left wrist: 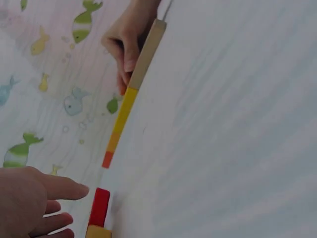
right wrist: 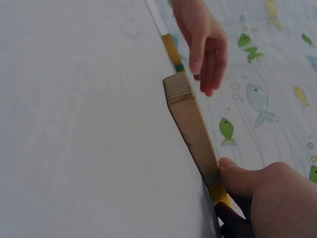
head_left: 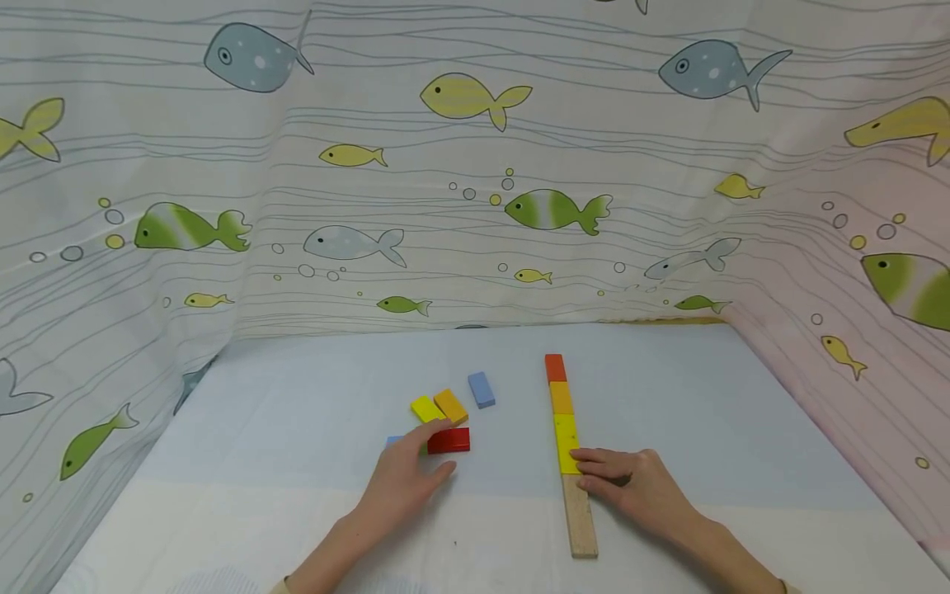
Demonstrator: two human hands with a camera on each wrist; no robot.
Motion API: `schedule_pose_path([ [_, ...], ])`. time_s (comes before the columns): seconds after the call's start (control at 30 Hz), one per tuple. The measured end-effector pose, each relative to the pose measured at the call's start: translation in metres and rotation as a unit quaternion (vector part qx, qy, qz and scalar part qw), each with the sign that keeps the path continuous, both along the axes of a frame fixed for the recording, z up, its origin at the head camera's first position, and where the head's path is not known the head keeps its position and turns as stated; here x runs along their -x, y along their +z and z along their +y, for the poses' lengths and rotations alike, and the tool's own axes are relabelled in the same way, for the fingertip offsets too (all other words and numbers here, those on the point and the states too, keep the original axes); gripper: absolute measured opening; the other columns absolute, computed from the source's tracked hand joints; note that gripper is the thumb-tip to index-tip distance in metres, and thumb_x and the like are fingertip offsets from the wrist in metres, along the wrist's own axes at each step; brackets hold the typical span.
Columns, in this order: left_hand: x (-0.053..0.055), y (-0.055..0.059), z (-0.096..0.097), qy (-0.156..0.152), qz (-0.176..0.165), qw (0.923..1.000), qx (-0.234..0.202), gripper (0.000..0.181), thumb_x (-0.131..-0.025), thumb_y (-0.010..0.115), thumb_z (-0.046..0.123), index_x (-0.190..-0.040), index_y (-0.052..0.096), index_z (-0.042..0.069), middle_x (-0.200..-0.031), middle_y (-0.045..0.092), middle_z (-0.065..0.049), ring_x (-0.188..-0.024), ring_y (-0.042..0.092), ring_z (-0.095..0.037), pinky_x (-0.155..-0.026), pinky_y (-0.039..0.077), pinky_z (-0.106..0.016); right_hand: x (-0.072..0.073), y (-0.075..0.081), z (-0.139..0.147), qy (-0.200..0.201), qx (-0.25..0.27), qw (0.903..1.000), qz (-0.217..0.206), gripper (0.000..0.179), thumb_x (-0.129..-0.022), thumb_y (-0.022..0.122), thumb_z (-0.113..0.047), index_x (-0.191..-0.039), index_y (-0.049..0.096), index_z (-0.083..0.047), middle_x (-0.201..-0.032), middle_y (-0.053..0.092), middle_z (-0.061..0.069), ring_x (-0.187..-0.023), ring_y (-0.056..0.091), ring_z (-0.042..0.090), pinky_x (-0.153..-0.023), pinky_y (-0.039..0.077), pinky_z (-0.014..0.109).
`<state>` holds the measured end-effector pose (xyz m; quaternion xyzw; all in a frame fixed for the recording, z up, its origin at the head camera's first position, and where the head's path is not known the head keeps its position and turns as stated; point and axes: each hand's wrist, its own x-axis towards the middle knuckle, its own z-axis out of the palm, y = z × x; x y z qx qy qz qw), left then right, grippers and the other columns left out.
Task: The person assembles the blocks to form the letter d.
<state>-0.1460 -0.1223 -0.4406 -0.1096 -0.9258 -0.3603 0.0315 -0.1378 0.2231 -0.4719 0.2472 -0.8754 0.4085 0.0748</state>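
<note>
A straight row of wooden blocks lies flat on the table, running from a red-orange block [head_left: 556, 368] at the far end through an orange block [head_left: 562, 398] and a yellow section [head_left: 566, 437] to a long bare-wood piece [head_left: 580, 520]. My right hand [head_left: 649, 495] touches the row's right side with thumb and fingertips, where yellow meets bare wood. My left hand [head_left: 404, 474] reaches over a loose group, fingers beside a dark red block [head_left: 454, 440] and thumb spread away. Partly covered by that hand is a blue block [head_left: 394, 440]. In the left wrist view, thumb and fingers are apart.
Just beyond the left hand lie a yellow block [head_left: 426, 407] and an orange block [head_left: 451, 406]. Farther back a blue block [head_left: 482, 390] rests alone. Fish-printed cloth [head_left: 445, 247] encloses the pale table [head_left: 297, 396] at the back and sides.
</note>
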Motion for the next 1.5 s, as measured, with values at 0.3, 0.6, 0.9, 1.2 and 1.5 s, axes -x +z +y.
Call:
schedule_pose_path([
  [0.3,-0.005,0.000,-0.028,0.035,-0.001,0.9993,0.015,0.066,-0.077,0.087,0.020,-0.137,0.058,0.017,-0.139,0.060,-0.003,-0.130,0.055,-0.027,-0.106,0.048,-0.047,0.001,-0.002,0.001,0.006,0.007,0.9999,0.010,0.026,-0.088,0.076,-0.031,-0.108,0.079,-0.015,-0.115,0.074,-0.005,-0.110,0.069,0.021,-0.093,0.047,0.011],
  [0.6,-0.002,0.007,-0.044,0.044,-0.039,0.9967,0.056,0.078,-0.076,0.087,0.027,-0.144,0.051,0.013,-0.147,0.053,-0.009,-0.136,0.050,-0.033,-0.108,0.045,-0.053,0.001,-0.005,0.001,0.004,0.001,0.9999,0.011,0.026,-0.088,0.076,-0.032,-0.106,0.079,-0.014,-0.116,0.074,-0.006,-0.110,0.069,0.019,-0.093,0.048,0.012],
  [0.9,-0.001,0.001,-0.046,0.053,-0.086,0.9930,0.062,0.092,-0.075,0.086,0.044,-0.150,0.043,0.012,-0.154,0.044,-0.013,-0.141,0.042,-0.036,-0.110,0.042,-0.054,0.000,-0.004,0.000,0.001,-0.006,0.9999,0.010,0.027,-0.088,0.076,-0.033,-0.107,0.079,-0.015,-0.116,0.073,-0.008,-0.111,0.069,0.018,-0.093,0.051,0.016],
  [1.2,0.004,0.004,-0.061,0.047,-0.135,0.9864,0.080,0.105,-0.070,0.085,0.056,-0.153,0.039,0.010,-0.154,0.044,-0.016,-0.141,0.041,-0.039,-0.110,0.040,-0.057,0.001,-0.004,0.001,0.004,-0.002,1.0000,0.009,0.026,-0.088,0.076,-0.033,-0.107,0.079,-0.015,-0.116,0.073,-0.007,-0.111,0.069,0.018,-0.093,0.050,0.014],
  [1.5,0.007,0.014,-0.076,0.047,-0.152,0.9842,0.078,0.098,-0.070,0.088,0.046,-0.149,0.044,0.008,-0.148,0.051,-0.018,-0.136,0.046,-0.041,-0.107,0.042,-0.061,0.001,-0.005,0.002,0.003,-0.002,1.0000,0.008,0.026,-0.088,0.076,-0.033,-0.107,0.079,-0.015,-0.117,0.073,-0.007,-0.111,0.068,0.018,-0.093,0.050,0.014],
])
